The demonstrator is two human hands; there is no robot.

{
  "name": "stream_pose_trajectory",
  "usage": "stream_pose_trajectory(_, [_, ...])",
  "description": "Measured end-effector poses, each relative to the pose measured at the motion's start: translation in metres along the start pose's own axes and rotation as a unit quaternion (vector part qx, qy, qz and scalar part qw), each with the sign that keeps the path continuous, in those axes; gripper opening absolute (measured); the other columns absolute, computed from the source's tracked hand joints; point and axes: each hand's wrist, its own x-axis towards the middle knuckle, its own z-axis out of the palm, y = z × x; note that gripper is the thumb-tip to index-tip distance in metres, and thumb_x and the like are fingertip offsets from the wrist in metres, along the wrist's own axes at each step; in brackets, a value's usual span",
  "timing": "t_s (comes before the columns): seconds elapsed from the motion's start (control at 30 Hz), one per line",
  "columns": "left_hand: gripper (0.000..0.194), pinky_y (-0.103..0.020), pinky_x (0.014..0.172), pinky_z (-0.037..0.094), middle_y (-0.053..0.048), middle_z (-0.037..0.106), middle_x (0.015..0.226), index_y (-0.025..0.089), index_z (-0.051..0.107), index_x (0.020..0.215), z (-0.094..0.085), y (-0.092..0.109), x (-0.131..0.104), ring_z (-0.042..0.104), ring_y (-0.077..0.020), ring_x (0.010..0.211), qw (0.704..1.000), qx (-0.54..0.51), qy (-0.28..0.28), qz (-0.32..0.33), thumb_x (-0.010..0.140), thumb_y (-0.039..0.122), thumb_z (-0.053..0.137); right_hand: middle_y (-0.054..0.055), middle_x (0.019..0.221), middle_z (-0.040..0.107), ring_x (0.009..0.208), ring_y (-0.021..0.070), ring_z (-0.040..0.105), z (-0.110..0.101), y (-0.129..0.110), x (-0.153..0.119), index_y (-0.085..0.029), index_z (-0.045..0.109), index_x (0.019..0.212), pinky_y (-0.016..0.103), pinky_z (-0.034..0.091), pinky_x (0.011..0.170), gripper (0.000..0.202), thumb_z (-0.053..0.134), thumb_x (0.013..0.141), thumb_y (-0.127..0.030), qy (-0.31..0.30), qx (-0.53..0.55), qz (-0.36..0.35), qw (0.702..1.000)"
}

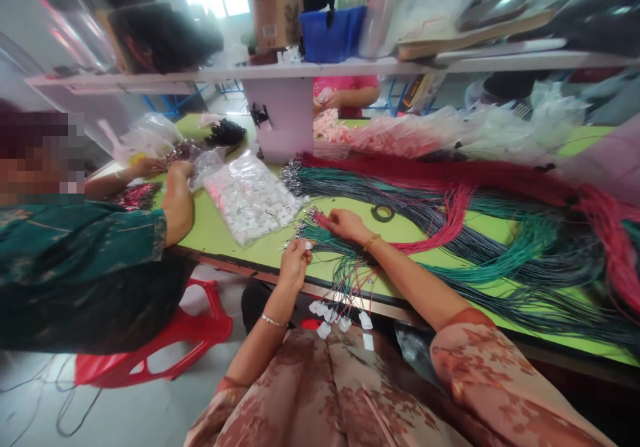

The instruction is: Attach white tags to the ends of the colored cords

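White connector [308, 245], small and pinched between thumb and fingertips, is in the left hand [294, 265], just at the near side of the counter [330, 205]; that grip is closed on it. Beside it lie the ends of the green wires [327, 240]. The right hand [347, 225] is at the tips of the red wires [450, 223]; whether its grip has a strand, I cannot tell. A loose pinch could let so small a part slip toward the lap. Crowded, crossing strands could tangle or drag neighbours along if one were pulled. Wired white housings [345, 324] dangle over the edge, where clothing might snag them. Farther out are a clear bag [253, 200] of white pieces, a tape roll [383, 213] and a co-worker in teal [80, 253].
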Motion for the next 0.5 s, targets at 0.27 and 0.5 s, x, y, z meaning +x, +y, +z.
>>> stream_pose_trajectory(0.27, [0.031,-0.019,0.053,0.036,-0.006,0.067,0.082,0.015,0.056,0.077,-0.004,-0.002,0.0,0.047,-0.0046,0.054,1.0,-0.01,-0.009,-0.01,0.063,0.032,0.078,0.01,0.076,0.066,0.059,0.015,0.045,-0.002,0.002,-0.001,-0.013,0.062,0.083,0.028,0.025,0.057,0.021,0.045,0.086,-0.024,0.045,-0.006,0.002,0.999])
stream_pose_trajectory(0.5, [0.031,-0.019,0.053,0.037,-0.005,0.067,0.081,0.015,0.056,0.078,-0.004,-0.001,-0.001,0.048,-0.0048,0.055,1.0,-0.019,-0.016,-0.016,0.063,0.031,0.078,0.002,0.067,0.061,0.059,0.0126,0.046,-0.002,-0.022,0.004,-0.015,0.058,0.075,0.024,0.031,0.057,0.017,0.05,0.081,-0.028,0.065,0.172,-0.086,0.979])
